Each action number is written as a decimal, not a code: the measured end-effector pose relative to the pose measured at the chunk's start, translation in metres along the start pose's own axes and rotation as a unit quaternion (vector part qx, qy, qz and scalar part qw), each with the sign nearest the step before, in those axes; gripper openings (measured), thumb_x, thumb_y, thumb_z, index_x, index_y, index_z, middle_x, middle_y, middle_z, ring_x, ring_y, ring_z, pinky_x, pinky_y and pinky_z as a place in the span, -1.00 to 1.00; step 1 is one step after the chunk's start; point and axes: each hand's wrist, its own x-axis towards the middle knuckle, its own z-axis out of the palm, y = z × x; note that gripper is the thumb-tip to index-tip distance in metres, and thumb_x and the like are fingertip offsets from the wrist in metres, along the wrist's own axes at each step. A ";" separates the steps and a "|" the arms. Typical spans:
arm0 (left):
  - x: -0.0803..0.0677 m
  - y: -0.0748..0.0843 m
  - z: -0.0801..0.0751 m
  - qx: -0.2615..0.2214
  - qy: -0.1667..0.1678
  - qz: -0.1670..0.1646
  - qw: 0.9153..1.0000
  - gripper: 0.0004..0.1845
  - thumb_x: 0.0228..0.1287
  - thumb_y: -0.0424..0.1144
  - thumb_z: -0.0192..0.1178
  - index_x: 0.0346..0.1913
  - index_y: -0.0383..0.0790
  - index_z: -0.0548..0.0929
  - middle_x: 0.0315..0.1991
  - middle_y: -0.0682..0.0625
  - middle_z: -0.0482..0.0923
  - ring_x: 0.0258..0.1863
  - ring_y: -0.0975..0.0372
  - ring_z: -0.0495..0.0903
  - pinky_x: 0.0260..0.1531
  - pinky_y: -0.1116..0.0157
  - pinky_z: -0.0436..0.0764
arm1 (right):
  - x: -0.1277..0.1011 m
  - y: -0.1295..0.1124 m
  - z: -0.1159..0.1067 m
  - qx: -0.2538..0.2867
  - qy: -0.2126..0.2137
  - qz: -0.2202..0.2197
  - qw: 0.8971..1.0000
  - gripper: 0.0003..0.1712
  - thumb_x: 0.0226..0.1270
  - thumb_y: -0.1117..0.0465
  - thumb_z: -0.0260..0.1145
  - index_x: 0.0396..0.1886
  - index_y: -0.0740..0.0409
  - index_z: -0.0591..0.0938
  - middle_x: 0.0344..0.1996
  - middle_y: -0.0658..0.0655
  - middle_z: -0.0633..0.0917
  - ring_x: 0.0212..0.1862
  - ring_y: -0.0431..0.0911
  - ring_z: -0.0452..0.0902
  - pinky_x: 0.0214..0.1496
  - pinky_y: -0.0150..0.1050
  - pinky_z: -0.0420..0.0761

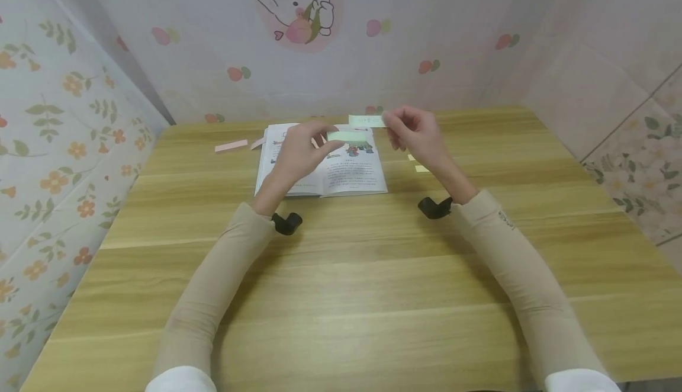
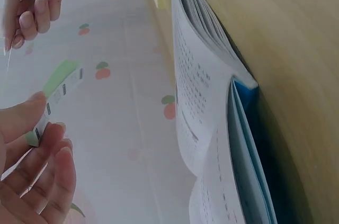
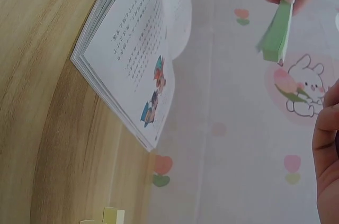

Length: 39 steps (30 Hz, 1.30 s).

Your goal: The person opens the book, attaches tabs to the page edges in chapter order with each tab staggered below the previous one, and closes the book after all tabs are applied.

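Note:
In the head view my left hand (image 1: 302, 150) pinches a pad of green sticky notes (image 1: 347, 136) between thumb and fingers, held above an open book (image 1: 351, 173). The pad's thickness shows in the right wrist view, where the green stack (image 3: 278, 30) hangs from the fingertips. A single pale green strip (image 1: 365, 121) with handwriting is pinched by my right hand (image 1: 418, 132), a little beyond and to the right of the pad. In the left wrist view that strip appears edge-on under the right hand (image 2: 38, 7), apart from the pad (image 2: 59, 82).
Two pink strips (image 1: 231, 145) lie left of the book, one close to its edge. Small yellow sticky notes (image 1: 421, 169) sit to its right, under the right forearm. The wooden table (image 1: 351, 273) meets a patterned curtain (image 1: 319, 84) behind the book.

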 end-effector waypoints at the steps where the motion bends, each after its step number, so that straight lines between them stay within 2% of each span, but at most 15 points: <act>1: 0.000 -0.001 -0.001 0.000 0.005 0.002 1.000 -0.68 0.29 -0.18 0.41 0.01 -0.31 0.75 -0.22 -0.11 0.71 -0.36 0.13 0.64 -0.40 0.27 0.51 | 0.000 0.001 0.000 -0.001 0.000 0.000 1.000 -0.77 0.50 0.25 0.27 -0.41 0.23 0.63 -0.63 0.15 0.54 -0.62 0.00 0.36 -0.62 -0.32 0.41; 9: -0.001 -0.009 -0.009 0.003 0.021 -0.010 1.000 -0.63 0.35 -0.15 0.36 0.13 -0.25 0.70 -0.02 -0.10 0.72 -0.31 0.13 0.64 -0.48 0.28 0.44 | 0.001 0.005 -0.004 0.002 0.002 -0.003 1.000 -0.78 0.50 0.23 0.27 -0.39 0.22 0.64 -0.61 0.15 0.54 -0.60 0.09 0.34 -0.62 -0.26 0.41; 16: -0.003 -0.023 -0.018 0.012 0.030 -0.034 0.999 -0.65 0.39 -0.15 0.32 0.16 -0.19 0.69 -0.06 -0.10 0.69 -0.29 0.12 0.65 -0.52 0.28 0.40 | 0.000 0.003 -0.004 0.004 0.004 0.000 1.000 -0.79 0.50 0.26 0.27 -0.39 0.22 0.65 -0.62 0.15 0.55 -0.62 0.06 0.34 -0.63 -0.31 0.43; 22: -0.005 -0.033 -0.029 0.005 0.039 -0.048 0.998 -0.66 0.41 -0.19 0.30 0.17 -0.23 0.67 0.03 -0.15 0.67 -0.24 0.05 0.64 -0.45 0.27 0.42 | 0.000 0.003 -0.006 0.006 0.007 0.007 1.000 -0.80 0.49 0.28 0.27 -0.39 0.23 0.66 -0.62 0.14 0.56 -0.62 0.02 0.35 -0.63 -0.35 0.43; 29: -0.006 -0.047 -0.040 0.021 0.045 -0.094 0.994 -0.67 0.43 -0.22 0.27 0.18 -0.20 0.65 0.13 -0.16 0.63 -0.20 0.03 0.63 -0.37 0.24 0.45 | 0.000 0.003 -0.009 0.004 0.009 0.007 1.000 -0.79 0.50 0.26 0.27 -0.40 0.23 0.65 -0.62 0.14 0.56 -0.63 0.00 0.36 -0.64 -0.37 0.42; 32: -0.008 -0.053 -0.045 0.030 0.044 -0.117 0.992 -0.67 0.45 -0.23 0.24 0.21 -0.18 0.63 0.17 -0.16 0.61 -0.17 0.02 0.63 -0.40 0.22 0.45 | -0.001 0.003 -0.010 0.000 0.011 0.012 1.000 -0.79 0.50 0.26 0.27 -0.39 0.22 0.66 -0.62 0.14 0.56 -0.63 -0.02 0.37 -0.64 -0.37 0.42; 39: -0.012 -0.071 -0.056 0.022 0.056 -0.162 0.985 -0.67 0.46 -0.26 0.23 0.21 -0.19 0.64 0.07 -0.20 0.58 -0.09 0.00 0.58 -0.29 0.20 0.47 | -0.002 0.005 -0.011 -0.020 0.015 0.020 0.999 -0.79 0.49 0.22 0.29 -0.39 0.19 0.67 -0.62 0.13 0.56 -0.61 -0.01 0.38 -0.63 -0.31 0.43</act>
